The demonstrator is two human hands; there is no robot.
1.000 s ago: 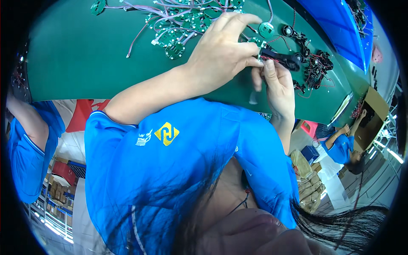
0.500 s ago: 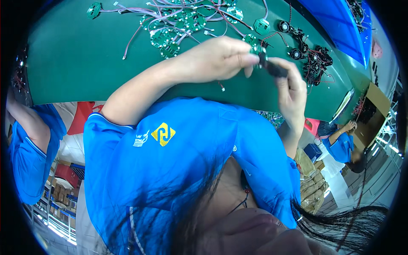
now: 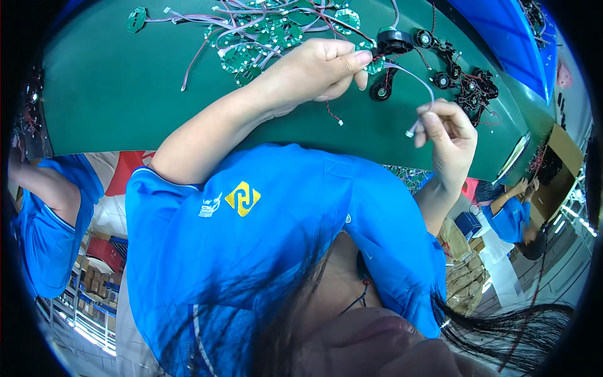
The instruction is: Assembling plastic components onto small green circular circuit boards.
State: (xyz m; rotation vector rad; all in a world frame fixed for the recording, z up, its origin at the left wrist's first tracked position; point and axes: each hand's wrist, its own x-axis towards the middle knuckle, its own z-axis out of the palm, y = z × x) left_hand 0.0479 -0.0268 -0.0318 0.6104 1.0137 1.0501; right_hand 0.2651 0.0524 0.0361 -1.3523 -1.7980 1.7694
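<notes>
My left hand (image 3: 323, 70) is closed, thumb and forefinger pinching a small green circuit board (image 3: 376, 65) by its left edge. A pale flat cable (image 3: 418, 78) runs from the board to my right hand (image 3: 449, 135), whose fingers are closed on it near its white plug (image 3: 410, 132). Just above the board is a round black part (image 3: 394, 42), and below it hangs a black arm with a disc-shaped end (image 3: 380, 90). Whether these black parts are joined to the board, I cannot tell. A thin red-black wire with a white plug (image 3: 340, 122) dangles under my left hand.
More green circuit boards with tangled cables (image 3: 282, 31) are heaped on the green table (image 3: 125, 94), beyond my left hand. Black parts with red wires (image 3: 471, 88) lie to the right. A blue bin (image 3: 502, 38) stands far right. Other people work at both sides.
My right hand has let go of the black part and moved right and slightly down, now pinching the cable, which is stretched out. My left hand has shifted slightly up.
</notes>
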